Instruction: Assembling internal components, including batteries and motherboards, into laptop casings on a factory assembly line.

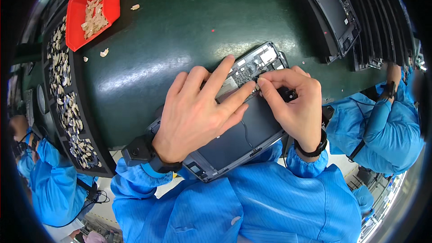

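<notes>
An opened laptop casing [216,153] lies tilted at the near edge of the green table, its dark inner side up. Along its far side runs a circuit board [245,73] with silver and white parts. My left hand [195,112] rests over the casing with fingers spread, the index fingertip on the board beside my right fingertips. The thumb and index finger of my right hand [297,101] are pinched together at the board; what they hold is too small and covered to name. A thin dark cable [245,132] crosses the casing below my hands.
A red bin [113,2] of small pale pieces stands at the far left. Beside it a long black tray [77,78] holds many more. Several loose pieces [104,52] lie nearby. Another laptop casing [330,11] and black racks [382,22] stand right. Co-workers in blue sit both sides.
</notes>
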`<state>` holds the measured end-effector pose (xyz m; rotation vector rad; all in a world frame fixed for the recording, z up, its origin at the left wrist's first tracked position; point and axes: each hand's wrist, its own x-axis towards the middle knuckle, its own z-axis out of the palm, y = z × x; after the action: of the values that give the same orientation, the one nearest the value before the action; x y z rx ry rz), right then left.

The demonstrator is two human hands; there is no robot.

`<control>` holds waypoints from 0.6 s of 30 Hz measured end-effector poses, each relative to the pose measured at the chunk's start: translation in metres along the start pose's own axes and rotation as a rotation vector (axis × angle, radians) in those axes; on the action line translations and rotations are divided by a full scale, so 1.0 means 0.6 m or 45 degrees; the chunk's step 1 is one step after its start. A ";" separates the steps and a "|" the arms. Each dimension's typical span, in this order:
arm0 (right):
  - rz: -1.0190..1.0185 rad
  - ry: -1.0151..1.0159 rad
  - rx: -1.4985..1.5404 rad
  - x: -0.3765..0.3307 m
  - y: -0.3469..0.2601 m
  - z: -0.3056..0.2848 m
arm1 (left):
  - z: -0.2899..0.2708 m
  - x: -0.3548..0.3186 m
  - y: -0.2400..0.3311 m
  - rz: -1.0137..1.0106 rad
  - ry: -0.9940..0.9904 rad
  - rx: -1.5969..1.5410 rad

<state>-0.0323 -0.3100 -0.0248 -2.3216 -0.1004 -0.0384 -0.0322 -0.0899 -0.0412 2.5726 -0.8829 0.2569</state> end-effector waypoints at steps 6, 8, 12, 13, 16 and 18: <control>0.009 -0.035 -0.004 0.006 -0.002 -0.003 | 0.000 0.006 0.003 0.024 0.038 0.057; -0.013 -0.003 0.051 0.007 -0.002 -0.002 | -0.004 0.007 0.011 0.021 0.050 0.095; -0.051 -0.035 0.098 0.002 -0.001 -0.013 | -0.016 0.012 0.043 -0.035 -0.050 0.254; 0.070 -0.057 0.120 0.005 -0.012 -0.019 | -0.019 0.016 0.048 -0.054 -0.101 0.350; 0.154 -0.015 0.299 0.006 -0.010 -0.034 | -0.033 0.027 0.058 -0.046 -0.155 0.355; 0.081 0.032 0.495 0.003 0.025 -0.052 | -0.039 0.050 0.058 0.032 -0.113 0.168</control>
<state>-0.0294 -0.3427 -0.0145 -1.9338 -0.0180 -0.0145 -0.0313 -0.1208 0.0000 2.7144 -0.9607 0.2165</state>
